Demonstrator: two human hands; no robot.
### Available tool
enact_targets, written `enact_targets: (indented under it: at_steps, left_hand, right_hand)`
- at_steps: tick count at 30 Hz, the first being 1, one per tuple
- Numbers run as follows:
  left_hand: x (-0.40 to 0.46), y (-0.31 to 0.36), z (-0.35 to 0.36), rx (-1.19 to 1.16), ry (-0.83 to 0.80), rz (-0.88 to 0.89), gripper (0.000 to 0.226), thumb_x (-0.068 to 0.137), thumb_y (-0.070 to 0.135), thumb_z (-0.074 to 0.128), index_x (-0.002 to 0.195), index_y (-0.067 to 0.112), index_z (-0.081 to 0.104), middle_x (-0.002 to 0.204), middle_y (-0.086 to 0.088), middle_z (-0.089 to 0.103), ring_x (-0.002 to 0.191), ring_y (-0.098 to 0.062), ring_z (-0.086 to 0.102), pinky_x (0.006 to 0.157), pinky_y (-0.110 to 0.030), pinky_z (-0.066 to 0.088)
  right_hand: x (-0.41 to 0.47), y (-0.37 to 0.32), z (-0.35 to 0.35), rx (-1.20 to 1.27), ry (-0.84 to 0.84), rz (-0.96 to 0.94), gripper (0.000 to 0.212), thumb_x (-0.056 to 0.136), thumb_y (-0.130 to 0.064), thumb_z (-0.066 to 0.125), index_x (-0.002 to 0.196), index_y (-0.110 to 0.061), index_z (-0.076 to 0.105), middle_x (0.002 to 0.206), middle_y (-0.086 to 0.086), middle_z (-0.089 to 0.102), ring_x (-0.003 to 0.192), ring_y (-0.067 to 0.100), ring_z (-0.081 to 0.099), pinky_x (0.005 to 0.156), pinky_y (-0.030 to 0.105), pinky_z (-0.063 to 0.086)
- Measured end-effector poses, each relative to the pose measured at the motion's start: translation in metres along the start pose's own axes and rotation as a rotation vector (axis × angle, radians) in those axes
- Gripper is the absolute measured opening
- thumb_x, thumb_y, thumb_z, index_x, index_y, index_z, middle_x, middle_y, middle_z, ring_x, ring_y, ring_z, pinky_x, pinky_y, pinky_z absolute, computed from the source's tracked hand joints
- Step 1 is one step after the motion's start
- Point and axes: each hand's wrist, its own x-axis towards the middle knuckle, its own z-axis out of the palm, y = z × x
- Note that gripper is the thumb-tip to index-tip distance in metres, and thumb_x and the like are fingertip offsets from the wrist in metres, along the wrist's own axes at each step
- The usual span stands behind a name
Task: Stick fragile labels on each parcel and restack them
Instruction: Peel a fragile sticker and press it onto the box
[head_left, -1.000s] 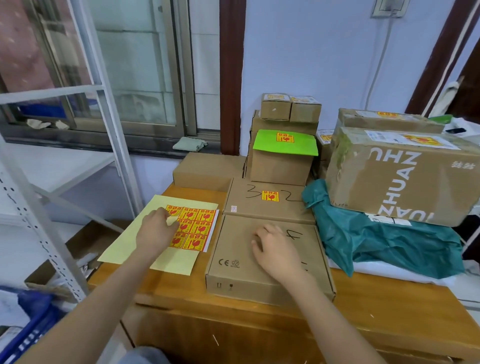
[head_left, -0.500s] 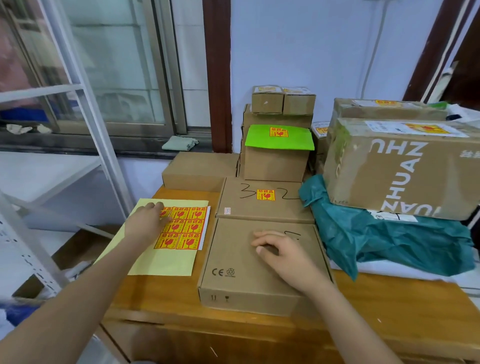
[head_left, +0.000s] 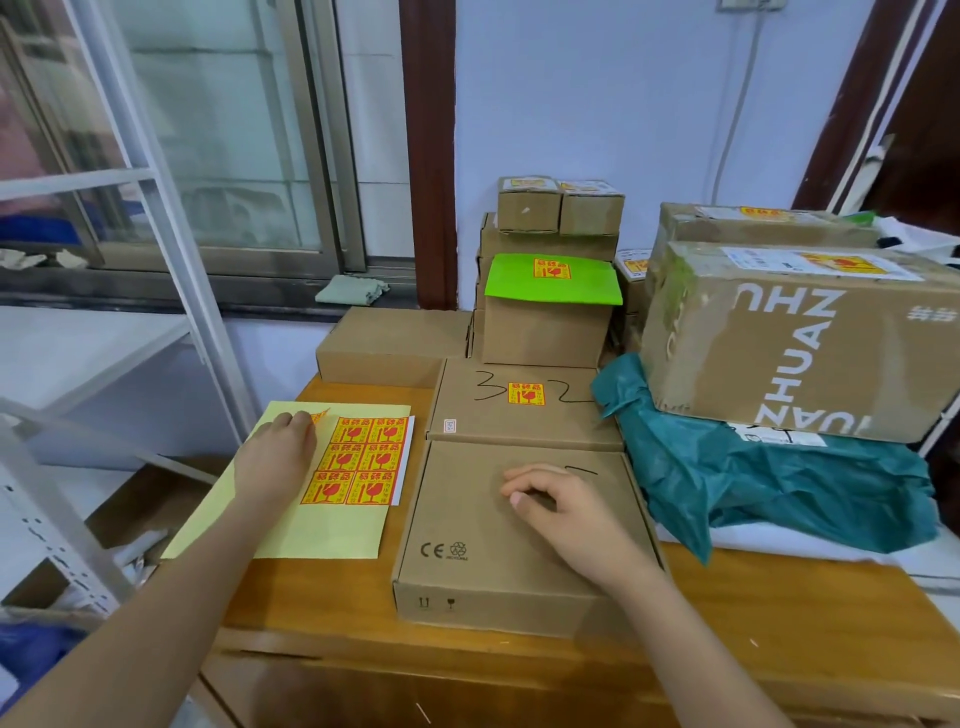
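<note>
Head camera, items as I log them. Left hand: fingers curled, pinching the lifted corner of one fragile label at the top-left of the label sheet. Sheet: yellow backing paper lying flat on the wooden table, six red-and-yellow labels visible on it. Right hand: resting on top of the near flat parcel, fingers loosely bent, gripping nothing; parcel top shows no label. Just behind it, touching: flat box marked 3 and 2, one label on its lid. Further back: green-topped box, labelled, with small cartons stacked behind. Right side: large ZHUAN carton, labelled, sitting on a teal bag.
</note>
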Motion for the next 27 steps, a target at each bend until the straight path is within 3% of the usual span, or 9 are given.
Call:
enact_targets:
  at_steps: [10, 15, 21, 24, 27]
  left_hand:
    - [-0.003, -0.003, -0.002, -0.067, 0.023, -0.129, 0.031, 0.101, 0.029, 0.036, 0.109, 0.009, 0.058, 0.068, -0.005, 0.055, 0.060, -0.019, 0.050, 0.052, -0.025, 0.039]
    - [0.001, -0.006, -0.014, -0.330, 0.069, -0.257, 0.032, 0.100, 0.031, 0.041, 0.114, 0.009, 0.059, 0.079, -0.012, 0.066, 0.070, -0.029, 0.061, 0.064, -0.041, 0.056]
    - [-0.029, 0.061, -0.068, -0.628, 0.238, -0.106, 0.025, 0.098, 0.027, 0.045, 0.102, 0.009, 0.062, 0.078, -0.009, 0.069, 0.068, -0.025, 0.063, 0.063, -0.038, 0.053]
    - [-0.063, 0.108, -0.089, -0.753, 0.194, 0.001, 0.016, 0.097, 0.023, 0.050, 0.096, 0.013, 0.062, 0.070, -0.005, 0.067, 0.064, -0.024, 0.063, 0.059, -0.043, 0.052]
    - [-0.094, 0.146, -0.093, -0.742, 0.171, 0.089, 0.012, 0.094, 0.023, 0.055, 0.093, 0.014, 0.063, 0.067, -0.002, 0.067, 0.060, -0.024, 0.060, 0.052, -0.036, 0.045]
  right_hand:
    - [0.001, 0.002, 0.002, 0.001, 0.004, 0.010, 0.019, 0.095, -0.022, 0.054, 0.107, -0.026, 0.069, 0.120, -0.015, 0.060, 0.115, -0.001, 0.051, 0.106, 0.026, 0.039]
    - [0.000, 0.000, 0.002, 0.022, 0.014, 0.005, 0.019, 0.095, -0.019, 0.054, 0.106, -0.023, 0.069, 0.117, -0.013, 0.061, 0.113, 0.000, 0.052, 0.104, 0.024, 0.039]
    - [-0.003, -0.005, -0.001, 0.047, 0.022, 0.020, 0.020, 0.096, -0.020, 0.053, 0.110, -0.021, 0.067, 0.113, -0.011, 0.061, 0.108, 0.002, 0.054, 0.097, 0.017, 0.040]
    - [-0.007, -0.009, -0.002, 0.105, 0.077, 0.044, 0.019, 0.096, -0.022, 0.052, 0.109, -0.022, 0.067, 0.106, -0.014, 0.062, 0.102, 0.000, 0.055, 0.087, 0.012, 0.041]
    - [-0.012, -0.014, -0.005, 0.253, 0.149, 0.085, 0.016, 0.096, -0.020, 0.052, 0.096, -0.026, 0.066, 0.097, -0.011, 0.066, 0.094, 0.003, 0.059, 0.081, 0.013, 0.043]
